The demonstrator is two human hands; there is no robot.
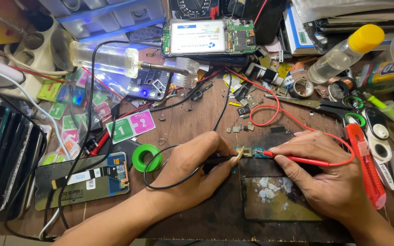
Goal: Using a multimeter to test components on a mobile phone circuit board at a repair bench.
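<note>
red probe (299, 159) in right hand (327, 175) | black probe (217, 160) in left hand (192, 171) | green-pink label (130, 126) upper-left

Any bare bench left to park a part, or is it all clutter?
Free: wood between the green tape roll, numbered stickers and red lead loop; a strip at the near edge below the left hand. Crowded: scissors and bottle at right, phone stack at left.

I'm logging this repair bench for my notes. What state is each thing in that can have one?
left hand: holding the black probe, tip on the small circuit board
right hand: holding the red probe, tip on the same board
clear bottle: lying on its side, yellow cap on
phone with back removed: open, battery exposed
scissors: shut
</note>
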